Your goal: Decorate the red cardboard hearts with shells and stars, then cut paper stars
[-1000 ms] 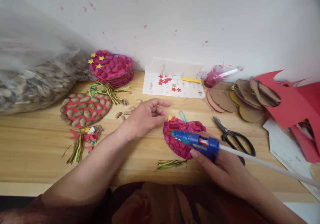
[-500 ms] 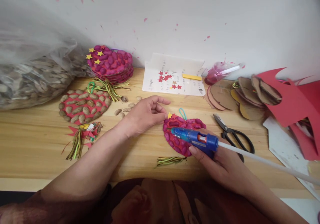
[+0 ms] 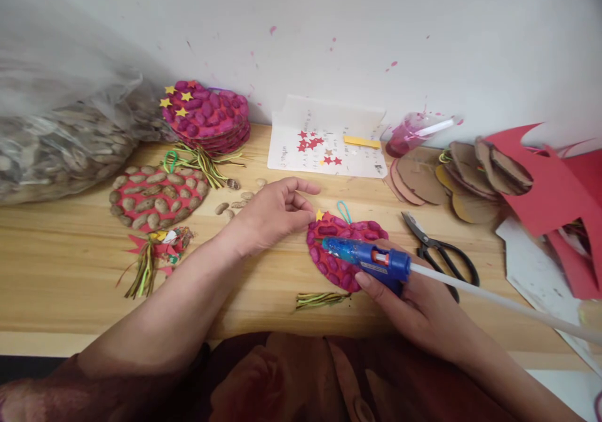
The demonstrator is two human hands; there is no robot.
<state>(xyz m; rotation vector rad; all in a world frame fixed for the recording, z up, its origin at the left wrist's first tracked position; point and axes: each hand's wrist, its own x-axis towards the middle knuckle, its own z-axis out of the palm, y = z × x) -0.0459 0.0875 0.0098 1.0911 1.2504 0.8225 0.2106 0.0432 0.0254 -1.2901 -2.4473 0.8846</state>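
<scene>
In my right hand [image 3: 414, 290] is a blue hot glue gun [image 3: 376, 260], fingers wrapped around its handle, a long white glue stick [image 3: 489, 295] sticking out of its back. Its nozzle points left over a heart-like ornament [image 3: 324, 262] covered in magenta-painted peanuts. A yellow star [image 3: 319, 214] sits at the ornament's upper left edge, and a turquoise loop [image 3: 343, 211] at its top. My left hand [image 3: 282, 212] is beside that edge, index finger stretched out and thumb apart from it, fingertips close to the star. A yellow-green tassel [image 3: 322, 300] lies below the ornament.
Black-handled scissors [image 3: 437, 249] lie right of my right hand. Behind are paper [image 3: 286, 158] with small stars and a pink-stained cup [image 3: 405, 137]. At left: a peanut bag [image 3: 56, 146], stacked magenta ornaments [image 3: 209, 118], an unpainted peanut ornament [image 3: 157, 199]. Red card [image 3: 527, 202] and cardboard are at right.
The view has shifted very slightly. Both hands keep nearly the same places, and the glue gun's nozzle stays over the ornament.
</scene>
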